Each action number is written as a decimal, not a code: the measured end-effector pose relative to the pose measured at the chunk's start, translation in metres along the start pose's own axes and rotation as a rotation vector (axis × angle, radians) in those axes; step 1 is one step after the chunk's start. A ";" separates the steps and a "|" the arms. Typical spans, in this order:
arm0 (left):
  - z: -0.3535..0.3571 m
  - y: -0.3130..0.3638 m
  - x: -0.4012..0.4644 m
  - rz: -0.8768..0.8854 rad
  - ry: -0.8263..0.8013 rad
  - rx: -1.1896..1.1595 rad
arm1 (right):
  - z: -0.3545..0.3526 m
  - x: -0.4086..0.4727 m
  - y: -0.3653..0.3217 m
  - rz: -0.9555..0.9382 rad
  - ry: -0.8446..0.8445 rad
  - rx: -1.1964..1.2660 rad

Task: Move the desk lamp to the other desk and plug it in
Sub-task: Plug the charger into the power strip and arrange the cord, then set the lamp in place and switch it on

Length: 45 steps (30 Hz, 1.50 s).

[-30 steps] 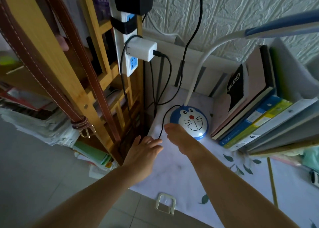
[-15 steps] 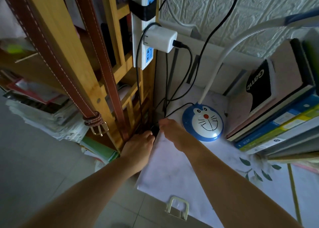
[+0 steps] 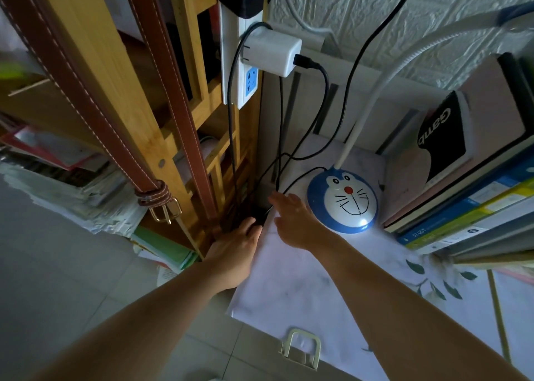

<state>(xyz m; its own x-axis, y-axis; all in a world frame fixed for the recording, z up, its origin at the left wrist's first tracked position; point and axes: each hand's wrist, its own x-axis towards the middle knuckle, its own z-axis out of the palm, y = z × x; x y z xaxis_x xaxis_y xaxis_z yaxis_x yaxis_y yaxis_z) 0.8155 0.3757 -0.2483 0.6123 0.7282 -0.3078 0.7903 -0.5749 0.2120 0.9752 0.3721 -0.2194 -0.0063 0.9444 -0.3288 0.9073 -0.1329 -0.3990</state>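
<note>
The desk lamp has a round blue and white cartoon-face base [image 3: 344, 200] standing on the white desk [image 3: 294, 288], with a white flexible neck curving up to the right. Its thin black cord [image 3: 300, 178] runs left off the desk edge into the dark gap beside the wooden shelf. My left hand [image 3: 235, 250] reaches down into that gap, fingers curled on a small black object, probably the plug, half hidden. My right hand [image 3: 294, 219] rests flat on the desk just left of the lamp base, fingers apart, touching the cord.
A white power strip [image 3: 245, 71] hangs on the wooden shelf [image 3: 185, 97], with a white charger [image 3: 273, 53] plugged in and one blue socket free below. Brown belts [image 3: 161, 149] hang at left. Books [image 3: 462, 201] lean at right. Several black cables cross the wall.
The view has moved closer and lower. My left hand has slid deeper into the gap beside the desk; my right hand has opened flat beside the lamp base.
</note>
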 end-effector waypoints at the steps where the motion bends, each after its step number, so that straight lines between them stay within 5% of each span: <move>1: 0.001 0.001 0.001 0.004 -0.023 -0.005 | 0.003 0.000 0.002 -0.015 -0.028 -0.072; 5: 0.005 0.004 0.003 -0.013 -0.046 0.022 | 0.011 0.000 0.007 -0.044 -0.076 -0.239; 8: 0.002 0.007 0.003 -0.028 0.013 0.065 | 0.008 -0.004 0.006 -0.013 -0.040 -0.101; 12: -0.009 0.017 0.006 -0.022 0.126 -0.041 | -0.004 -0.019 0.008 0.126 0.248 0.243; 20: -0.032 0.069 0.023 -0.021 0.130 -0.131 | -0.032 -0.046 0.049 0.310 0.630 0.250; 34: -0.029 0.115 0.067 -0.036 -0.009 -0.566 | -0.045 -0.021 0.103 0.596 0.406 0.607; 45: -0.029 0.108 0.069 -0.026 0.010 -0.636 | -0.033 -0.024 0.093 0.622 0.450 0.526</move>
<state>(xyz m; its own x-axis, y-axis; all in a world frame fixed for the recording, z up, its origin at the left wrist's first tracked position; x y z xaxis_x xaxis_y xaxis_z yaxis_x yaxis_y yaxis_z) 0.9438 0.3753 -0.2200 0.5908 0.7440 -0.3121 0.6615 -0.2253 0.7153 1.0736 0.3471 -0.2207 0.6808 0.6708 -0.2942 0.3850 -0.6695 -0.6353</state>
